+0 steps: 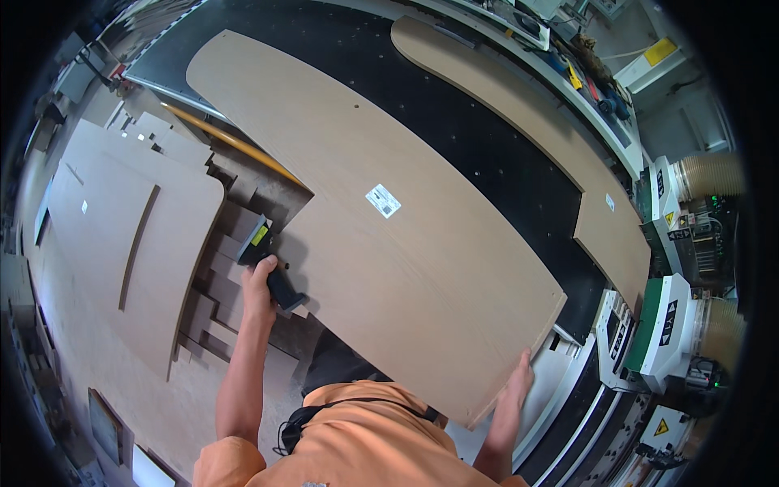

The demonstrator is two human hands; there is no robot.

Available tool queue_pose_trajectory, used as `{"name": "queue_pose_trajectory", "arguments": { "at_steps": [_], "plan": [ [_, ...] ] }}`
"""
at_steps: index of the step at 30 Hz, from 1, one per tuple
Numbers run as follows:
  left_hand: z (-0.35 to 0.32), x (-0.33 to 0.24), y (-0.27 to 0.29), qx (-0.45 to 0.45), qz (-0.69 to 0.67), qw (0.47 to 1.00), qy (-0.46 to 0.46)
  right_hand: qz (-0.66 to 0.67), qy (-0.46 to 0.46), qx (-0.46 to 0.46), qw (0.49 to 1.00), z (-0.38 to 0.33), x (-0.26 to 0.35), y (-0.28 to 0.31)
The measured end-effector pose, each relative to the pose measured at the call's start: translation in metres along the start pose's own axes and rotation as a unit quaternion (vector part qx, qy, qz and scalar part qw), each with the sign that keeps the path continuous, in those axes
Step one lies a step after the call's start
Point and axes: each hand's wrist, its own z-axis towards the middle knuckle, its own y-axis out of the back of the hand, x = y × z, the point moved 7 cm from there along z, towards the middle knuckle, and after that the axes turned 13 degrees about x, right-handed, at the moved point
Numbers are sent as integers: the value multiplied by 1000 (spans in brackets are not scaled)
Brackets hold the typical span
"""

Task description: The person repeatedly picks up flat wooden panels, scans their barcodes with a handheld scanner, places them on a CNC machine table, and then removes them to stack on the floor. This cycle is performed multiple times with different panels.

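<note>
My left hand (258, 286) is closed around the grip of a dark handheld barcode scanner (282, 289), which has a display with a yellow-green patch. Right beside it lies a large wood-toned panel (422, 268) with one long curved edge and a notch on its near left side. A white printed label (383, 201) is stuck on the panel's upper face. At the panel's near right end, my right hand (516, 381) grips the edge; most of its fingers are hidden. The panel spans the dark machine table (511, 174) and reaches out toward my body.
A second curved panel (495, 85) with a small label lies along the table's far side. Machine heads (665, 325) with hoses stand at right. To my left are stacked boards (105, 219) with a narrow strip on top. A yellow bar (235, 146) runs below the table edge.
</note>
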Motion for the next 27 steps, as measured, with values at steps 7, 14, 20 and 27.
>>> {"name": "queue_pose_trajectory", "arguments": {
  "at_steps": [7, 14, 20, 27],
  "plan": [
    [-103, 5, 15, -71, -26, 997, -27, -108, -12, -1, 994, -14, 5, 51],
    [-234, 4, 100, -163, -89, 978, -98, -162, 19, 114, 980, -35, 4, 4],
    [-368, 28, 211, -260, -171, 931, -191, -180, 73, 239, 951, -90, -13, -87],
    [-548, 75, 364, -382, -228, 871, -208, -257, 101, 407, 871, -237, -83, -221]
  ]
}}
